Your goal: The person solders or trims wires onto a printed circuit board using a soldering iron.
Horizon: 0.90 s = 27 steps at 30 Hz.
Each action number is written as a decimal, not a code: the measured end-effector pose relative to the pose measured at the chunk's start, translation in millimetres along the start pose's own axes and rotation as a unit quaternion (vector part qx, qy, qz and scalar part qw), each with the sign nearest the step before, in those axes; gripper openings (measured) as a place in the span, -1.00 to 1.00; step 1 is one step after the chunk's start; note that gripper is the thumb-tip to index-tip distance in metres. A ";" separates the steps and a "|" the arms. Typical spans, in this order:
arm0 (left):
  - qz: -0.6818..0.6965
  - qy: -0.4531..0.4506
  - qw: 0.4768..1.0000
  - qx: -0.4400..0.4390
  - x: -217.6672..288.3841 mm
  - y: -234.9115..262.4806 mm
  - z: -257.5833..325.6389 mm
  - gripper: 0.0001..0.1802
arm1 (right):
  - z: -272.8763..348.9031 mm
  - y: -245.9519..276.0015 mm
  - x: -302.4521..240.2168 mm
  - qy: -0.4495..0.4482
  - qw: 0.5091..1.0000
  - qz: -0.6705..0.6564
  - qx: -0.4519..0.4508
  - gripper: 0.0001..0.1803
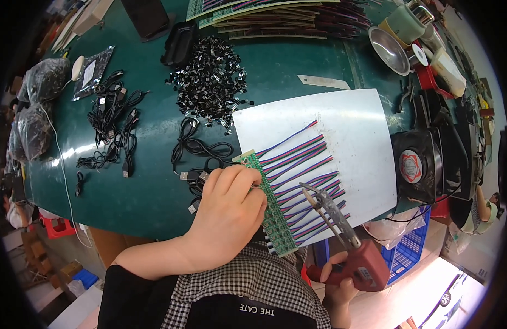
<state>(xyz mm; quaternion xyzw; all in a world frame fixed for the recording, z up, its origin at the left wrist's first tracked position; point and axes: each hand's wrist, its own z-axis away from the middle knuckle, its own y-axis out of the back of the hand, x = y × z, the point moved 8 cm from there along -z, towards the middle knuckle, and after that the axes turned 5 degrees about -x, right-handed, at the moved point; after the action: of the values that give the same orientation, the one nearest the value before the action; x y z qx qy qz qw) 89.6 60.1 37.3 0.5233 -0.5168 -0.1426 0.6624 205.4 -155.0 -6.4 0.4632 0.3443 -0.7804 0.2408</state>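
A long green circuit board panel [278, 222] lies at a slant near the table's front edge. Rows of thin blue, red and black wires [297, 167] fan out from its right side over a white sheet [363, 131]. My left hand [226, 211] is closed at the board's left edge; its fingertips are hidden, so what they pinch does not show. In my right hand [341, 288] is a red soldering gun [369, 266], gripped by its handle. The gun's metal tip points up and left, over the wires and apart from the board.
A heap of small black components [209, 82] lies by an open black case [179, 44]. Black USB cables [113, 112] are spread at left. More wired boards [286, 22] are stacked at the back. A metal bowl [389, 50] and a black fan [421, 167] stand at right.
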 end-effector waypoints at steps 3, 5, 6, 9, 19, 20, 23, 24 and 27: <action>0.024 -0.009 0.999 -0.037 -1.2 1.4 -1.9 -0.82 | 5.1 4.9 6.5 -0.013 1.000 -0.008 0.007 -0.19; 0.063 -0.018 0.996 -0.066 -2.9 0.5 -3.4 -0.82 | 6.2 7.1 9.2 -0.001 1.000 -0.027 0.003 -0.15; 0.063 -0.018 0.996 -0.066 -3.5 1.7 -3.7 -0.82 | 6.1 7.6 9.7 0.000 1.000 -0.027 0.003 -0.15; 0.046 -0.025 0.995 -0.089 -2.9 -0.5 -3.3 -0.82 | 5.3 8.0 10.1 0.003 1.000 -0.029 0.002 -0.16; 0.010 -0.037 0.996 -0.075 1.8 -0.2 -5.0 -0.83 | 6.6 9.5 15.4 -0.001 1.000 0.011 -0.002 -0.19; 0.009 -0.030 0.997 -0.075 2.0 0.1 -4.8 -0.83 | 9.7 9.9 20.2 -0.016 0.999 -0.029 -0.030 -0.21; 0.024 -0.026 0.997 -0.064 0.7 -0.9 -4.2 -0.82 | 15.9 8.7 21.6 -0.041 0.997 -0.006 -0.059 -0.30; 0.024 -0.025 0.997 -0.064 0.4 -1.5 -3.8 -0.82 | 15.0 7.2 20.7 -0.041 0.997 -0.007 -0.060 -0.30; 0.051 -0.026 0.997 -0.055 0.3 -1.8 -4.5 -0.82 | 12.0 10.4 18.2 -0.027 0.997 0.038 -0.056 -0.35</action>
<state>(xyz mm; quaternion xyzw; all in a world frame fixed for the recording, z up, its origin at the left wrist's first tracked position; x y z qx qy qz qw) 94.0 61.6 36.3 0.4550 -0.5514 -0.1504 0.6829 197.7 -171.9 -21.8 0.4400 0.3629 -0.7627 0.3048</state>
